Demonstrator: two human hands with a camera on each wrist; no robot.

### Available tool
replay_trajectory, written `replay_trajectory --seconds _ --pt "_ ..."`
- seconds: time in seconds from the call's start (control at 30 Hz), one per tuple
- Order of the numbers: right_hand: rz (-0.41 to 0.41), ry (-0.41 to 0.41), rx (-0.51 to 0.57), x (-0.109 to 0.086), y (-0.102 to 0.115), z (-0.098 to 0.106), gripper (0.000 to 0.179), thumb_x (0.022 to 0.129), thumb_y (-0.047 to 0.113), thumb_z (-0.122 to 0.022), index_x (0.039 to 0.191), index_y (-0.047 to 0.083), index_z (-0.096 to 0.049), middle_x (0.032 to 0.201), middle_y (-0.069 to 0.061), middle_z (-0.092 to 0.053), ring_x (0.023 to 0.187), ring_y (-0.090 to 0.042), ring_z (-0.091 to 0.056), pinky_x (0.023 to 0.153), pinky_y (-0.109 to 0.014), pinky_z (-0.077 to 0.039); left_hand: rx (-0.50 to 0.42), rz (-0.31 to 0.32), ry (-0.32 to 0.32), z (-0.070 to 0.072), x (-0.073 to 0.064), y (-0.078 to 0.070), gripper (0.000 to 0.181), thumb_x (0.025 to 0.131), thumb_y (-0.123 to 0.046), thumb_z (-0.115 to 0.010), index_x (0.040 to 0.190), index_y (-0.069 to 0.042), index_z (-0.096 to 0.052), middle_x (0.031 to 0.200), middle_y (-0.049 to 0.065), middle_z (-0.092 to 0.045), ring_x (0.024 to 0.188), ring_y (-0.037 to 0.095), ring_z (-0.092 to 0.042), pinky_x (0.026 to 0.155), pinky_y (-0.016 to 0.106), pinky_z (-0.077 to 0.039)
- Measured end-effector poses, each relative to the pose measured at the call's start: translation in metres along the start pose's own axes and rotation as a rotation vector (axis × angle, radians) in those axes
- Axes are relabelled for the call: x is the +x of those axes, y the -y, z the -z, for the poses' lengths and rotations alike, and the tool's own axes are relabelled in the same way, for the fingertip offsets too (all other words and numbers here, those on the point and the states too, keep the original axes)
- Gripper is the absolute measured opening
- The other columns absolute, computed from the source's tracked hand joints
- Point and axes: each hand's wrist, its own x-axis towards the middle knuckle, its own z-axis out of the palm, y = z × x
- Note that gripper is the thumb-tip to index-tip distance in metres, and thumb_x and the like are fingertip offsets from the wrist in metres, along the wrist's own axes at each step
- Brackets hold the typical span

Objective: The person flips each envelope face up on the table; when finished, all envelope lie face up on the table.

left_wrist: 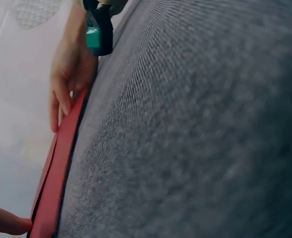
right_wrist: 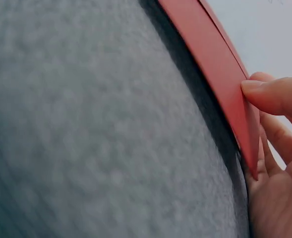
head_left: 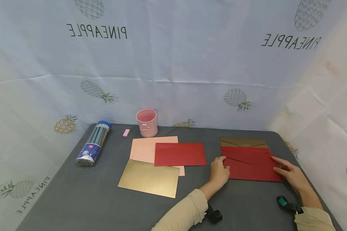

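Note:
A red envelope [head_left: 253, 165], its flap side up, lies at the right of the table in the head view. It overlaps a brown-gold envelope [head_left: 243, 142], whose far strip shows behind it. My left hand [head_left: 219, 171] grips the red envelope's left edge, its thumb [left_wrist: 12, 224] on the paper in the left wrist view. At the opposite edge my right hand [head_left: 295, 178] pinches the envelope, thumb [right_wrist: 264, 94] on top and the other fingers around the side. Close up, the red corner points towards the right palm.
Left of my left hand lie a red envelope [head_left: 180, 154], a gold one [head_left: 150, 178] and pink paper [head_left: 141, 149], overlapping. Behind them stand a pink bucket [head_left: 147, 126] and an eraser [head_left: 126, 132]. A tub of pencils [head_left: 93, 144] lies far left. A printed curtain [head_left: 173, 64] borders the table.

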Motion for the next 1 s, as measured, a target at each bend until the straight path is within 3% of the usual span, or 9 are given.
replay_trajectory --seconds 0.13,0.27,0.47,0.6,0.73,0.83,1.0 --pt "0.026 -0.001 0.013 0.001 0.002 -0.001 0.055 0.095 0.023 -0.059 0.145 0.013 -0.039 0.114 0.038 -0.035 0.098 0.023 -0.035 0.072 -0.003 -0.040 0.082 -0.019 -0.005 -0.001 0.000 0.003 0.032 0.084 -0.005 -0.068 0.117 -0.003 -0.065 0.111 0.006 -0.063 0.109 0.022 -0.059 0.087 0.027 -0.051" --pt "0.028 -0.006 0.030 0.001 -0.001 -0.003 0.054 0.095 0.022 -0.058 0.145 0.013 -0.039 0.115 0.037 -0.034 0.099 0.023 -0.033 0.073 -0.002 -0.039 0.155 -0.035 0.009 -0.001 -0.001 0.003 0.031 0.084 -0.006 -0.068 0.114 -0.001 -0.066 0.111 0.006 -0.061 0.107 0.021 -0.059 0.088 0.026 -0.051" --pt "-0.014 -0.001 0.004 0.000 -0.004 -0.004 0.056 0.096 0.027 -0.056 0.147 0.014 -0.037 0.120 0.033 -0.032 0.097 0.022 -0.030 0.072 -0.003 -0.040 0.178 -0.047 0.029 0.000 -0.003 0.004 0.029 0.084 -0.005 -0.067 0.112 0.001 -0.066 0.110 0.007 -0.060 0.106 0.021 -0.059 0.088 0.026 -0.051" --pt "-0.054 -0.002 -0.037 -0.001 -0.005 -0.004 0.058 0.096 0.032 -0.056 0.147 0.015 -0.035 0.131 0.020 -0.034 0.103 0.018 -0.029 0.072 -0.002 -0.038 0.178 -0.061 0.030 0.001 -0.002 0.003 0.028 0.083 -0.005 -0.068 0.111 0.002 -0.067 0.109 0.007 -0.060 0.104 0.022 -0.060 0.087 0.027 -0.051" --pt "-0.083 0.002 -0.112 -0.004 -0.003 -0.004 0.060 0.095 0.036 -0.055 0.147 0.014 -0.035 0.144 -0.010 -0.034 0.120 0.000 -0.033 0.071 -0.004 -0.036 0.152 -0.051 0.035 0.001 0.001 0.003 0.028 0.083 -0.004 -0.068 0.110 0.002 -0.067 0.108 0.007 -0.060 0.104 0.022 -0.060 0.086 0.026 -0.051" --pt "-0.083 -0.004 -0.162 -0.005 0.001 -0.004 0.061 0.095 0.037 -0.055 0.147 0.011 -0.035 0.141 -0.025 -0.034 0.117 -0.004 -0.035 0.070 -0.007 -0.036 0.140 -0.043 0.034 0.000 0.003 0.004 0.028 0.083 -0.004 -0.067 0.110 0.002 -0.067 0.108 0.007 -0.059 0.104 0.023 -0.059 0.085 0.025 -0.051" --pt "-0.037 -0.046 -0.215 -0.010 0.006 -0.001 0.058 0.094 0.034 -0.059 0.142 0.006 -0.042 0.125 -0.013 -0.048 0.094 0.019 -0.031 0.067 -0.013 -0.037 0.117 -0.039 0.033 -0.001 0.002 0.004 0.028 0.083 -0.004 -0.066 0.111 0.001 -0.067 0.108 0.006 -0.060 0.101 0.020 -0.060 0.081 0.023 -0.051"
